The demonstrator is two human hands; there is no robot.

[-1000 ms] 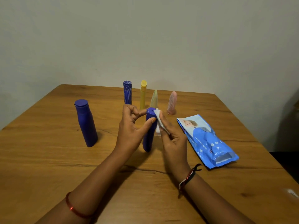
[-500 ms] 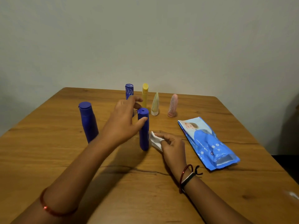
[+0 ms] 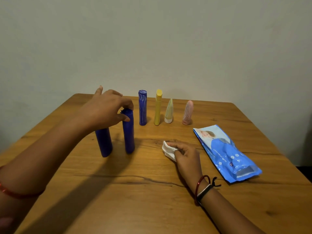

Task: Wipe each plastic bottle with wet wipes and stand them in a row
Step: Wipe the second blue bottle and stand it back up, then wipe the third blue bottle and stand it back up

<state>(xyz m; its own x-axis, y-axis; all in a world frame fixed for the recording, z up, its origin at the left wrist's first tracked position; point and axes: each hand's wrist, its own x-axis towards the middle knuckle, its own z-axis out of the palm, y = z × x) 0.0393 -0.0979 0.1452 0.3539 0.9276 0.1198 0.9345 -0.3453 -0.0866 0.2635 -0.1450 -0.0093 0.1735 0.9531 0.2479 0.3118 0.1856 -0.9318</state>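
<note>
My left hand (image 3: 108, 107) pinches the cap of a slim blue bottle (image 3: 129, 135) that stands upright on the wooden table (image 3: 152, 191). Just left of it stands a wider blue bottle (image 3: 104, 142), its top hidden behind my left wrist. My right hand (image 3: 184, 153) rests on the table and holds a folded white wet wipe (image 3: 168, 150). Further back stand a patterned blue bottle (image 3: 142, 108), a yellow bottle (image 3: 158, 108), a pale green tube (image 3: 169, 111) and a pink tube (image 3: 187, 113) in a row.
A blue pack of wet wipes (image 3: 224, 152) lies flat to the right of my right hand. A plain wall rises right behind the table's far edge. The table's right edge drops off near the pack.
My left hand carried the slim blue bottle away from the wipe, leftward and back, and it now stands beside the wider blue bottle. My right hand lowered the wipe onto the table.
</note>
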